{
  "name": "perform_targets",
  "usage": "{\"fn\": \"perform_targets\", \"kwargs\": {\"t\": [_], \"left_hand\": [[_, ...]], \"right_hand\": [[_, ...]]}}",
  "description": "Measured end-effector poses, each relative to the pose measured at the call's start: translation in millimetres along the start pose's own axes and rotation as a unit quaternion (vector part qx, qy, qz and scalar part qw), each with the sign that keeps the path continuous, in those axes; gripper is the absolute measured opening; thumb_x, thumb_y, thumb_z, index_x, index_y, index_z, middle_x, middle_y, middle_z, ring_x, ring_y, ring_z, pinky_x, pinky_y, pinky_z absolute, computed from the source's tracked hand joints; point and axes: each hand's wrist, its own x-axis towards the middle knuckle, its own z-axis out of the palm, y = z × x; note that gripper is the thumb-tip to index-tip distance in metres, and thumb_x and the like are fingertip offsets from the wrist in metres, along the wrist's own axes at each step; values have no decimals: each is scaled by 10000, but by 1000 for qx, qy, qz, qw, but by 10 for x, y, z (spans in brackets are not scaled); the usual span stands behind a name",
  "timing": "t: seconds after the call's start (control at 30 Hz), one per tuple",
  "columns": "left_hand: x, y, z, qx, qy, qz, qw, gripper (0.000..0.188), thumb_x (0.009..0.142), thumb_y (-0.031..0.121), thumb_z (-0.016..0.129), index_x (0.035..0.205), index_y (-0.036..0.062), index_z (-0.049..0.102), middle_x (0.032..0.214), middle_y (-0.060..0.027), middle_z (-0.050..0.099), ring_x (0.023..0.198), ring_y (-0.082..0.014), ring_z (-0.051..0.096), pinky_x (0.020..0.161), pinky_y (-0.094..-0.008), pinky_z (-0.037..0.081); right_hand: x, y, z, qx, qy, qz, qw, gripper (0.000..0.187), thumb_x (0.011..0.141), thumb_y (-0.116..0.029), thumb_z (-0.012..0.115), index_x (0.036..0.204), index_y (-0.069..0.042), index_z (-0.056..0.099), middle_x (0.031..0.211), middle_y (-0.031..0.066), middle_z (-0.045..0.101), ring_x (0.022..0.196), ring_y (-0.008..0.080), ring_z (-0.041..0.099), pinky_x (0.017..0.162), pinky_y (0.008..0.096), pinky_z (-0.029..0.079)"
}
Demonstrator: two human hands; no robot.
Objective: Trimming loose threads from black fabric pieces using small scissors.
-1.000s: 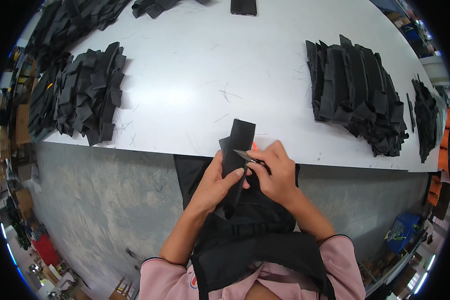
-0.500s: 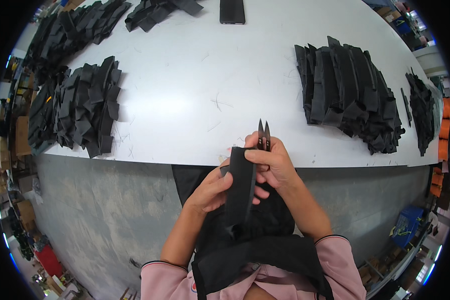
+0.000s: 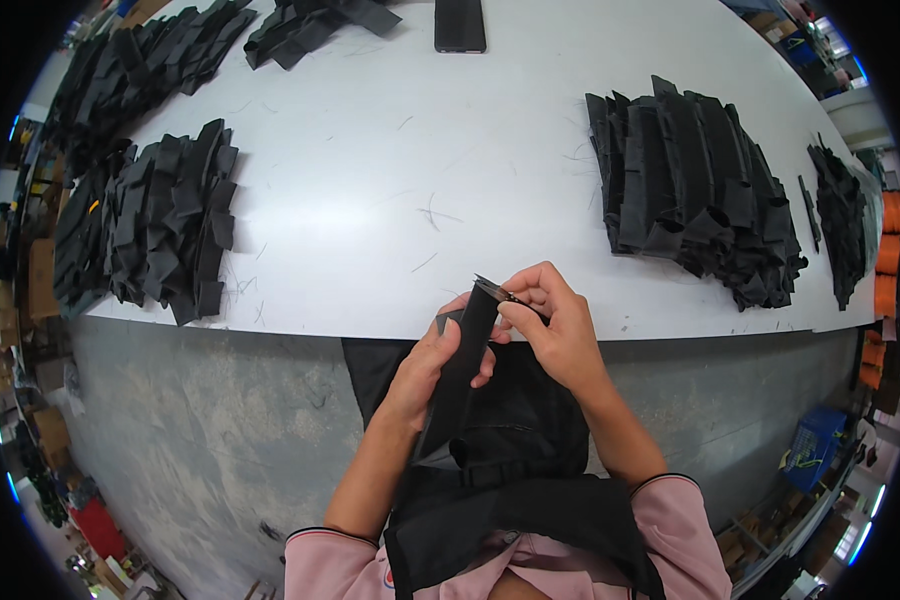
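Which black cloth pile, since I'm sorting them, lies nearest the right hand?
The broad pile right of the phone; the slim rightmost pile and the left piles lie farther from the right hand.

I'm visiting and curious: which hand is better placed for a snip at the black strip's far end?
Probably the right hand: it holds the small snips, their blades at the far end of the black strip. The left hand holds the strip itself, so seems suited to steadying it.

The table (image 3: 350,180) bears strip piles (image 3: 170,220) left and right.
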Motion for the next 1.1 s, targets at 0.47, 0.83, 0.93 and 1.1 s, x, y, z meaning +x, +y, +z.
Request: {"fn": "perform_targets", "kwargs": {"t": [0.47,0.83,0.93,1.1], "left_hand": [[-108,78,-45,113,63,-18,991,531,924,330,524,1325,18,367,1051,-141,542,789,-146,506,664,-255,425],[-170,192,0,487,54,142,860,364,904,212,542,1228,46,532,1093,-80,535,877,-173,525,817,-265,407],[-195,255,140,604,105,166,772,412,839,194,608,1233,101,531,964,-87,521,872,-211,544,771,-288,436],[-200,271,208,666,163,201,699,433,766,93,667,1172,53,522,1008,-129,539,933,-277,552,820,-321,436]], "right_hand": [[45,95,-171,95,-75,76,990,144,852,-60,566,971,-2,509,715,71,604,481,16,410,411,145,273],[21,119,-255,82,-113,107,984,132,848,-76,587,941,-11,519,737,60,604,588,41,532,433,141,299],[-1,107,-287,36,-95,85,991,144,841,-79,602,937,-16,515,752,48,600,627,50,553,458,152,330],[12,210,-278,-8,-90,44,995,158,837,-86,604,954,-20,520,776,60,602,609,39,519,473,148,319]]}}
